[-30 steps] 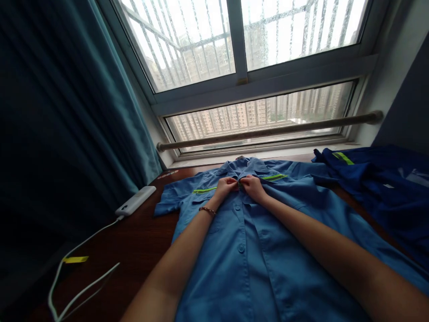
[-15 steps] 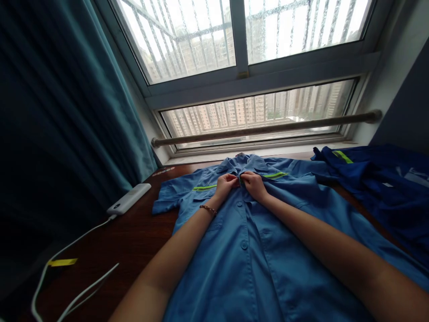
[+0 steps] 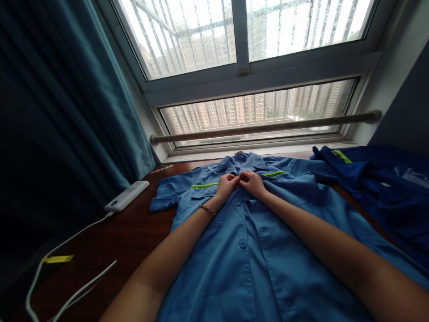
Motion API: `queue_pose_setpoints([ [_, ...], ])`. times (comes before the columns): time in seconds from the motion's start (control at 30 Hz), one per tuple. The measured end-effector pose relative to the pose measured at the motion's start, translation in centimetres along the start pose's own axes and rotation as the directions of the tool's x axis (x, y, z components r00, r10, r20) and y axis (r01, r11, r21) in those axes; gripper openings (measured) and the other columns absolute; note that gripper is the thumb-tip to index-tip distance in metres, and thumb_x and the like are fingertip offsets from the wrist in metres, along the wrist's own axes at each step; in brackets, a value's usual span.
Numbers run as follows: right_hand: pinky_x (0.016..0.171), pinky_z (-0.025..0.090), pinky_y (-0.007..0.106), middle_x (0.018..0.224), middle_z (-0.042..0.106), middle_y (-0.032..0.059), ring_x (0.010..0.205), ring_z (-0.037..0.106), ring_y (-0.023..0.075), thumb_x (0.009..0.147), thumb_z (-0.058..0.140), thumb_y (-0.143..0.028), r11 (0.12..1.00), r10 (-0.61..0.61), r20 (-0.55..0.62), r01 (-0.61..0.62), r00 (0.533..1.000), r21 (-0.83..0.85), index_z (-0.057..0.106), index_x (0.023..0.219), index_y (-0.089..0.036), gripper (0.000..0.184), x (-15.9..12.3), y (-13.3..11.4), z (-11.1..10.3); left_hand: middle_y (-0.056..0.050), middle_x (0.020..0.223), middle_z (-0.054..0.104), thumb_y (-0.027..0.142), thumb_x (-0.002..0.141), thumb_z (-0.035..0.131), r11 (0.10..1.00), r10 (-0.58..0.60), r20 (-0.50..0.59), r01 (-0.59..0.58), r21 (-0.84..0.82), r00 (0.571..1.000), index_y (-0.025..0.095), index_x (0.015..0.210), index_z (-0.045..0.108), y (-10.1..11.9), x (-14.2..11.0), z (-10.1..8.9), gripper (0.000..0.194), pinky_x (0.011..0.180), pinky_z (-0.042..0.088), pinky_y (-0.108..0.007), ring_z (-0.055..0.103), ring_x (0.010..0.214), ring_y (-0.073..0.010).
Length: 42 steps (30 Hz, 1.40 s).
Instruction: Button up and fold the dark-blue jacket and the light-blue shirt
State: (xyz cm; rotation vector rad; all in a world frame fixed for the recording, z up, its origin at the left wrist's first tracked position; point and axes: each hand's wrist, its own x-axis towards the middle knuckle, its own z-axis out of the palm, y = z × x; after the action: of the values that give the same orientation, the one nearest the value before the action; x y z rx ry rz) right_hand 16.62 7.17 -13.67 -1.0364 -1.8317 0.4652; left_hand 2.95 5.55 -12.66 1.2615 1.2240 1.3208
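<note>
A blue short-sleeved shirt (image 3: 214, 264) with yellow-green stripes across the chest lies front up, its collar toward the window. My left hand (image 3: 227, 184), with a beaded bracelet on the wrist, pinches the shirt's front edge at chest height. Right beside it, my right hand (image 3: 252, 182) pinches the opposite front edge. The fingertips of both hands meet over the placket and hide the bit of cloth between them. Below the hands, a button (image 3: 242, 243) shows on the left front panel, and the lower front hangs apart.
A darker blue garment (image 3: 378, 192) lies crumpled at the right. On the brown wooden surface (image 3: 140, 241) at the left are a white power bank (image 3: 127, 196) with a white cable and a yellow tag (image 3: 58, 259). A curtain (image 3: 110, 98) hangs at the left, and a rail (image 3: 268, 129) crosses the window.
My two hands have drawn together, so their fingertips now touch over the placket. The shirt has stayed in place, and the view has shifted slightly.
</note>
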Motion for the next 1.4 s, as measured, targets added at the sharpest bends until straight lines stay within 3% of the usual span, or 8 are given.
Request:
queue_pose_setpoints([
  [0.23,0.066,0.046,0.023,0.072,0.064,0.0008,0.065,0.059,0.0132,0.068,0.064,-0.018,0.987,0.035,0.038,-0.041,0.999,0.156,0.062,0.082,-0.016,0.015,0.2,0.5,0.5,0.000,0.061,0.057,0.016,0.063,0.066,0.989,-0.081,-0.057,0.073,-0.130,0.995,0.012,0.069,0.053,-0.2,0.0,-0.1,0.015,0.058,0.047,-0.024,0.056,0.053,-0.0091],
  [0.43,0.063,0.047,0.025,0.074,0.065,0.0030,0.064,0.060,0.0142,0.074,0.059,-0.022,0.976,0.084,0.039,-0.090,0.996,0.197,0.062,0.082,-0.015,0.011,0.4,0.7,0.4,0.003,0.062,0.053,0.009,0.062,0.064,0.987,-0.063,-0.100,0.047,-0.152,0.993,0.014,0.076,0.047,-0.5,0.1,0.0,0.022,0.057,0.045,-0.022,0.054,0.054,-0.0079],
  [0.6,0.060,0.046,0.024,0.070,0.064,0.0023,0.063,0.060,0.0143,0.077,0.056,-0.023,0.966,0.146,0.040,-0.152,0.988,0.210,0.060,0.080,-0.015,0.010,0.5,0.9,0.4,0.007,0.061,0.050,0.007,0.059,0.063,0.991,-0.020,-0.072,0.010,-0.132,0.997,0.016,0.078,0.044,-0.4,0.1,0.2,0.029,0.051,0.040,-0.018,0.049,0.049,-0.0049],
  [0.8,0.049,0.042,0.022,0.056,0.059,-0.0007,0.047,0.055,0.0121,0.075,0.058,-0.028,0.947,0.240,0.067,-0.249,0.968,0.204,0.058,0.072,-0.015,0.014,0.7,1.1,0.4,0.007,0.065,0.049,0.006,0.057,0.060,0.995,0.092,0.031,-0.090,-0.048,0.995,0.017,0.082,0.042,-0.7,0.2,0.1,0.032,0.051,0.038,-0.016,0.048,0.051,-0.0042],
  [1.13,0.033,0.025,0.019,0.035,0.041,-0.0042,0.030,0.037,0.0073,0.078,0.054,-0.025,0.849,0.398,0.266,-0.462,0.878,0.255,0.047,0.047,-0.015,0.033,1.6,1.6,0.4,0.003,0.068,0.056,0.009,0.064,0.059,0.978,0.194,0.121,-0.202,0.054,0.974,0.017,0.092,0.041,-0.6,-0.3,0.0,0.034,0.061,0.046,-0.022,0.058,0.061,-0.0103],
  [1.27,0.029,0.026,0.018,0.037,0.043,-0.0039,0.030,0.038,0.0068,0.079,0.053,-0.022,0.786,0.449,0.308,-0.535,0.839,0.310,0.045,0.048,-0.015,0.032,1.4,0.7,-0.2,0.001,0.069,0.060,0.012,0.066,0.061,0.951,0.247,0.117,-0.263,0.159,0.962,0.017,0.096,0.047,-0.7,-0.2,-0.2,0.034,0.064,0.047,-0.025,0.060,0.065,-0.0128],
  [1.4,0.029,0.027,0.016,0.042,0.047,-0.0038,0.031,0.040,0.0059,0.079,0.049,-0.015,0.739,0.440,0.354,-0.557,0.825,0.380,0.051,0.059,-0.014,0.020,1.1,-0.1,-0.9,-0.003,0.073,0.065,0.012,0.062,0.063,0.944,0.229,0.070,-0.240,0.228,0.971,0.015,0.087,0.059,-1.2,0.6,-0.5,0.025,0.069,0.049,-0.030,0.062,0.070,-0.0161],
])
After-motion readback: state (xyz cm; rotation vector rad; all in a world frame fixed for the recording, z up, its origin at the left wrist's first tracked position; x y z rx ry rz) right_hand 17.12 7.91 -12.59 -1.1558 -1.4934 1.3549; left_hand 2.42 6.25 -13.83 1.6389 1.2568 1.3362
